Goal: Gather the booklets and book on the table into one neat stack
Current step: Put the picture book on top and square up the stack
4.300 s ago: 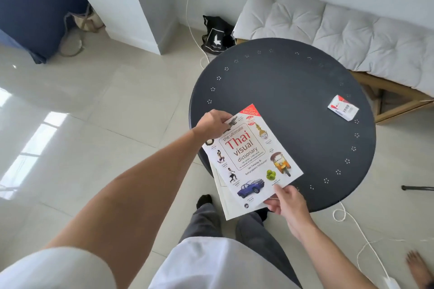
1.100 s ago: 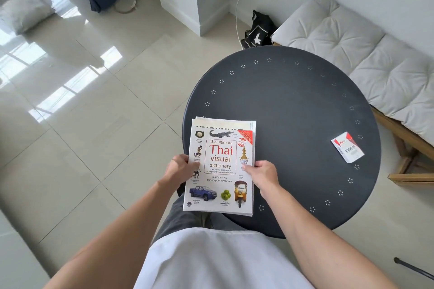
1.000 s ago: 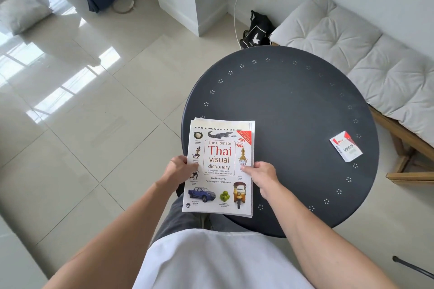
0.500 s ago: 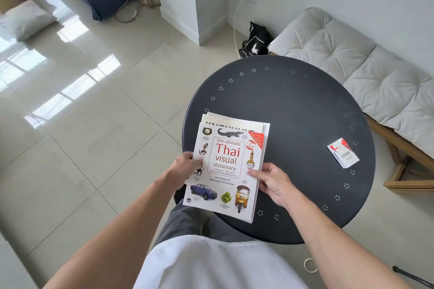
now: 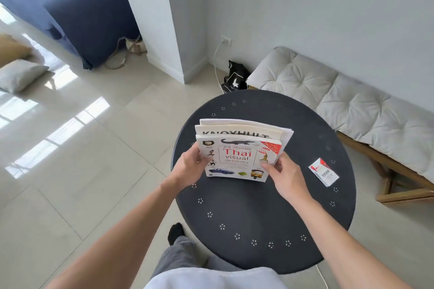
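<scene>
A Thai visual dictionary [image 5: 239, 159] lies on top of a stack. Two white booklets [image 5: 244, 129] stick out beyond its far edge, one printed KNOXHULT. The stack sits over the far left part of the round black table [image 5: 258, 213], its far end tilted up. My left hand [image 5: 191, 168] grips the stack's left edge with the thumb on the cover. On the right edge is my right hand [image 5: 285, 175], thumb on the cover too.
A small red and white VESS packet [image 5: 324, 172] lies near the table's right edge. A cushioned wooden bench [image 5: 352, 105] stands behind the table to the right. A black bag [image 5: 234, 78] and a white cable sit on the floor by the wall.
The stack has moved from the table's near left edge further onto the table. Both hands went with it, and its far end tilted up.
</scene>
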